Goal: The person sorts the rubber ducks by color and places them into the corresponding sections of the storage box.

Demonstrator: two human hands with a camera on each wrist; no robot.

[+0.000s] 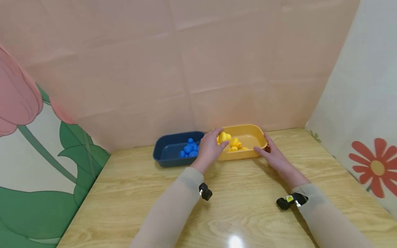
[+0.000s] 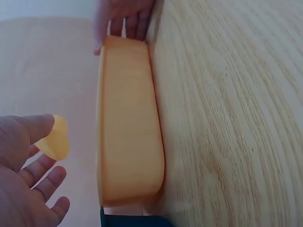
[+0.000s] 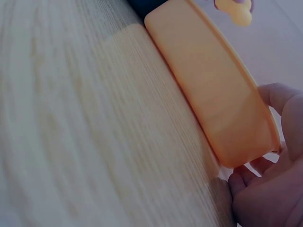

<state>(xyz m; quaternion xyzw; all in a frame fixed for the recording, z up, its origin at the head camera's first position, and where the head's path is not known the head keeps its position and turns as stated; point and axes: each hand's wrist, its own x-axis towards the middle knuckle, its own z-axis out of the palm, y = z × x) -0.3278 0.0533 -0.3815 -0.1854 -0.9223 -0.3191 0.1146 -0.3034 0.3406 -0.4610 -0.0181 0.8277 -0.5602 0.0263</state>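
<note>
My left hand (image 1: 211, 147) pinches a small yellow toy duck (image 2: 57, 142) between thumb and fingers, raised over the left part of the yellow tray (image 1: 252, 132). In the left wrist view the duck shows as a rounded two-lobed shape above the tray's rim. Several more yellow toy ducks (image 1: 234, 143) lie inside that tray. At its right end my right hand (image 1: 274, 155) holds the tray, thumb at the near rim and fingers around the end wall. Left of it stands a dark blue tray (image 1: 164, 159) with several small blue toys (image 1: 189, 150), partly hidden behind my left hand.
Both trays stand end to end on a wood-grain table (image 1: 130, 199), close to the pinkish back wall (image 1: 130, 75). A white side wall with a red flower (image 1: 376, 168) rises on the right. Painted leaves and tulips cover the left side.
</note>
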